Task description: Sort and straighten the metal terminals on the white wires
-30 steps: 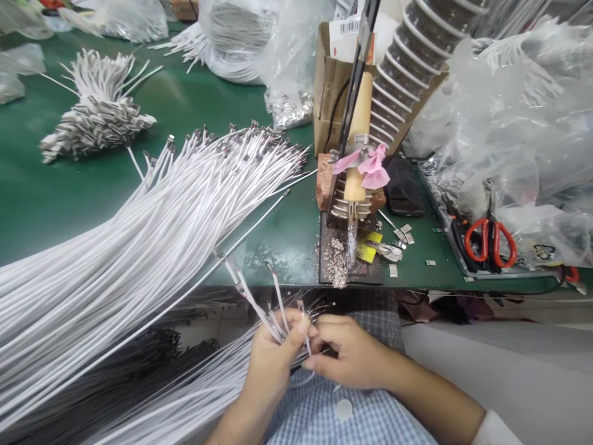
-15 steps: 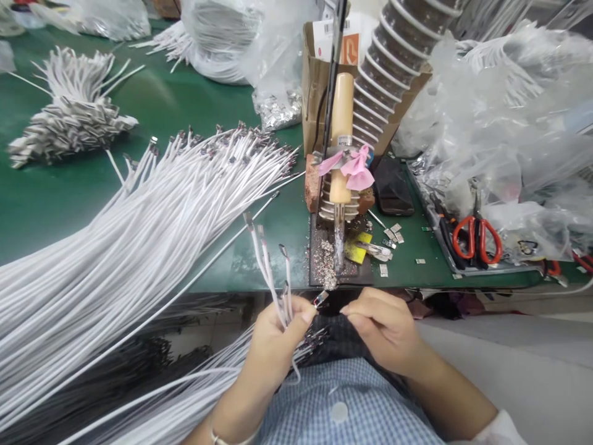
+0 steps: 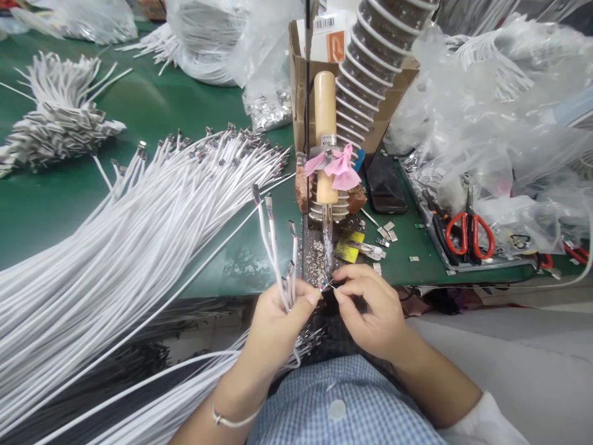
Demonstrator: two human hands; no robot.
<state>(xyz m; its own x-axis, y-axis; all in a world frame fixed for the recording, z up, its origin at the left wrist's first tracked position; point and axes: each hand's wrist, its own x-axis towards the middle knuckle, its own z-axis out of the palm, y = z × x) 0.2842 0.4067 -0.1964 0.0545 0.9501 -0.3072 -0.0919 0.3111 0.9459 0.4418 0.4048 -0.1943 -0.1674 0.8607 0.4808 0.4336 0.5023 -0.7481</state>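
A barcode (image 3: 323, 23) and an orange square (image 3: 336, 47) mark the white packet (image 3: 319, 42); the tiny print on the label (image 3: 328, 140) of the wooden handle (image 3: 325, 102) cannot be read.

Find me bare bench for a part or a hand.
Bare: green bench between the white cable bundle, bagged coil and bag of metal parts; smaller front-edge patch between that bundle and the dark pad.
Crowded: around the soldering iron, left hand and right hand close by; tray with scissors, plastic bags.
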